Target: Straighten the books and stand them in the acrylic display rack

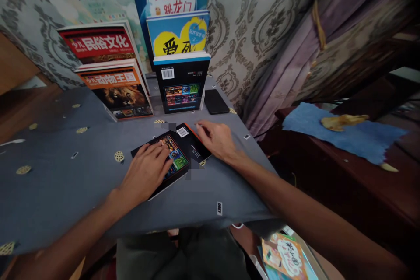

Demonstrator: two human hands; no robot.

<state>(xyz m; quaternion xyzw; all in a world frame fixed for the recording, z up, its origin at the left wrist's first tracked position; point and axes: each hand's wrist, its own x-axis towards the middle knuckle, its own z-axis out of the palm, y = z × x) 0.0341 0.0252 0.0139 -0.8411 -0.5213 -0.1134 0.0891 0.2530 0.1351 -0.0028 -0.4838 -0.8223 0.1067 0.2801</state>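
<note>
Grey cloth with small gold dots covers the table (59, 183), and two thin black books lie flat on it near the front edge. The left hand (147, 170) rests palm down on the black book with bright little pictures (175, 159). Its fingers are spread and flat, so its grip is open and it only presses on the cover. The left arm comes in low from the bottom left. The right hand (216, 139) lies on the black book with a white barcode sticker (192, 140), which sits partly on top of the first book. Its fingers bend a little and touch the far edge, but they do not close around anything. The right arm reaches in long from the bottom right.

Behind the hands, a black book with a blue top stripe (181, 81) stands upright. A flat black phone (215, 101) lies just beside it. To the left stands an orange book with a lion on it (118, 89), with a red book (98, 43) behind it. Patterned grey wallpaper (256, 22) covers the wall. A purple curtain (305, 48) hangs on the right, near a dark wooden bench with a blue cloth (348, 133) on it.
</note>
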